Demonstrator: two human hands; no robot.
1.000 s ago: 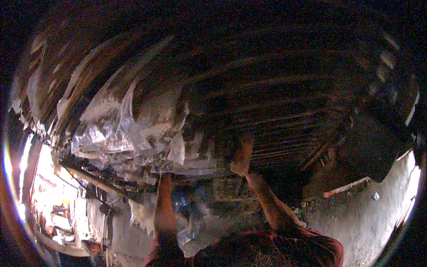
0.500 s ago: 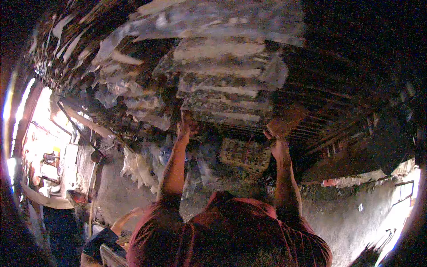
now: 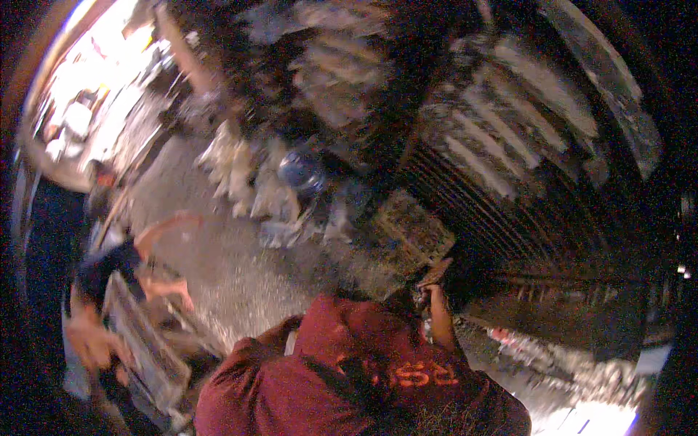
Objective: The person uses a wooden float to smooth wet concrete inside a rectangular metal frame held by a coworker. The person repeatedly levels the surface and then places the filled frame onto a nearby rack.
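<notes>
My right hand (image 3: 434,274) is down beside a woven or slatted crate (image 3: 414,227), its fingers looking stretched out and blurred. Whether it touches the crate I cannot tell. A small mottled, shiny patch lies just below that hand, too unclear to name. My left upper arm (image 3: 275,336) bends down at the side of my dark red shirt (image 3: 320,363), and the left hand is hidden. To the upper right, pale long strips (image 3: 509,109) lie across a dark slatted rack (image 3: 494,229).
At the left a co-worker's hand (image 3: 94,341) is near a grey, worn, box-like frame (image 3: 149,349). Pale plastic bags (image 3: 280,207) and a round blue thing (image 3: 302,172) are ahead. Bright daylight enters at the upper left. White rubble-like material (image 3: 560,360) lines the lower right.
Both my arms have come down from the raised rack, where the hands were under the pale strips. The view has swung round, and the co-worker shows more fully.
</notes>
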